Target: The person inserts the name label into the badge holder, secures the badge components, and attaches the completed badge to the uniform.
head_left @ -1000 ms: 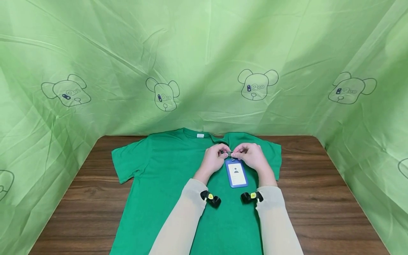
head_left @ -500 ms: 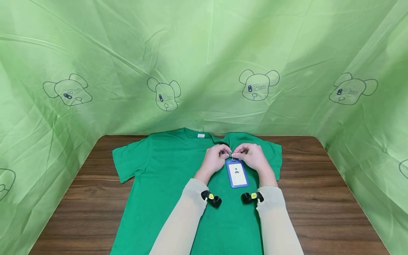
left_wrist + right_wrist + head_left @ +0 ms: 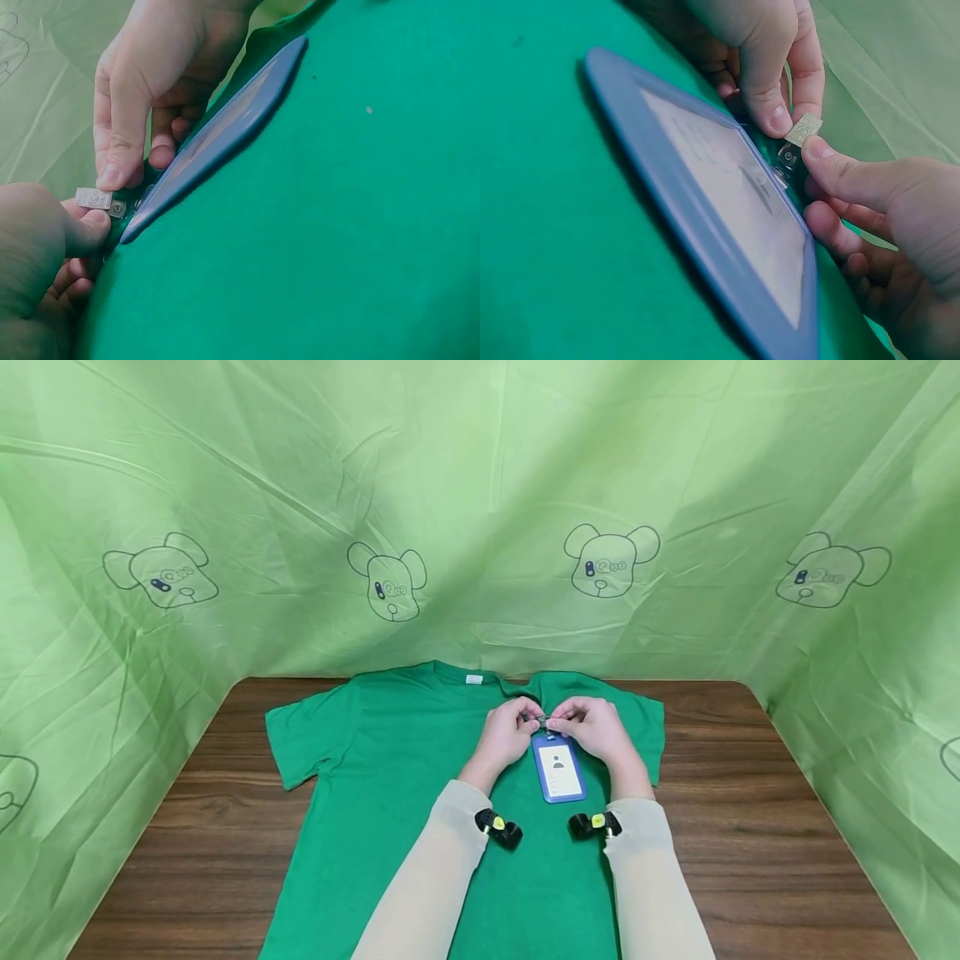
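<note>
A green T-shirt (image 3: pixel 397 802) lies spread out with its neck at the far side. On its upper right chest rests a blue-framed ID badge (image 3: pixel 559 770) with a white card inside. A metal badge clip (image 3: pixel 94 198) with a clear strap and snap joins the badge's top edge. My left hand (image 3: pixel 504 737) pinches one side of the clip with thumb and fingers. From the other side, my right hand (image 3: pixel 594 728) pinches it too, thumb tips close together. Around the clip, green fabric shows between the fingers; whether its teeth bite the cloth is hidden.
The shirt covers the middle of a brown wood-grain table (image 3: pixel 757 827). A light green cloth screen (image 3: pixel 480 510) with bear-head drawings stands at the back and both sides. Small black wrist cameras sit on both pale sleeves (image 3: pixel 420 877).
Both hands stay at the clip, with at most a slight shift of the fingers. The whole head view has drifted a few pixels. Badge and shirt lie as before.
</note>
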`<state>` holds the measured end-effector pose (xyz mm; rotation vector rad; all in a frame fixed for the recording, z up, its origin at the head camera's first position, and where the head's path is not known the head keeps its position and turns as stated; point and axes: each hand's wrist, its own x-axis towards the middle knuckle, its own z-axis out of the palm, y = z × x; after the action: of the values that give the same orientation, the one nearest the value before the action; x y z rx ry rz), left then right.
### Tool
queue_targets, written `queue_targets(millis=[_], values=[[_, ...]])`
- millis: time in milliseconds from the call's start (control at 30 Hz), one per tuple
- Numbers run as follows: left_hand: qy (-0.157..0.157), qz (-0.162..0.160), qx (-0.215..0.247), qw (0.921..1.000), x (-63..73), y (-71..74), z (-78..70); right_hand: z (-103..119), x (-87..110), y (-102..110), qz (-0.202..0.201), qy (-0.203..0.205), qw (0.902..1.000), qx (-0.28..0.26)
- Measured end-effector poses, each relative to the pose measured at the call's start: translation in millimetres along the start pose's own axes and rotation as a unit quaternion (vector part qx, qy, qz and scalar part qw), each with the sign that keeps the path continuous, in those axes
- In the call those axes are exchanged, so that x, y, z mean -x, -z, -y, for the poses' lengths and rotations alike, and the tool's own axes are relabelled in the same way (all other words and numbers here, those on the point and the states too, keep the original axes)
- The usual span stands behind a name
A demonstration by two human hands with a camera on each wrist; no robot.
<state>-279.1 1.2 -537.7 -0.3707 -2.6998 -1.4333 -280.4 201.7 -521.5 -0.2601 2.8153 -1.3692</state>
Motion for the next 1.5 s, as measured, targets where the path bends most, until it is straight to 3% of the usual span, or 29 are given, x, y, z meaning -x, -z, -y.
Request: queue_targets(millis=[600, 867, 933, 1133, 1367, 1500], values=[[0.000, 0.003, -0.004, 1.0000, -0.1, -2.0, 4.5, -2, 0.3, -1, 0.016, 0.003, 0.9997, -0.018], [0.023, -0.020, 0.006, 0.9995, -0.9, -1.4, 3.6, -2, 0.2, 0, 0.024, 0.010, 0.9995, -0.017], [0.017, -0.020, 0.002, 0.9997, -0.6, -1.1, 3.7, -3, 0.3, 1, 0.022, 0.010, 0.9996, -0.011], [-0.013, -0.004, -0.019, 0.9997, -0.1, -1.9, 6.4, -4, 0.5, 3, 0.010, -0.005, 0.9999, 0.003], [-0.011, 0.032, -0.026, 0.9991, 0.1, -0.3, 4.4, -6, 0.3, 8, -0.025, -0.001, 0.9987, 0.044], [-0.008, 0.042, -0.036, 0.9984, 0.3, 0.7, 2.3, -9, -0.3, 10, 0.010, 0.015, 0.9978, 0.063]])
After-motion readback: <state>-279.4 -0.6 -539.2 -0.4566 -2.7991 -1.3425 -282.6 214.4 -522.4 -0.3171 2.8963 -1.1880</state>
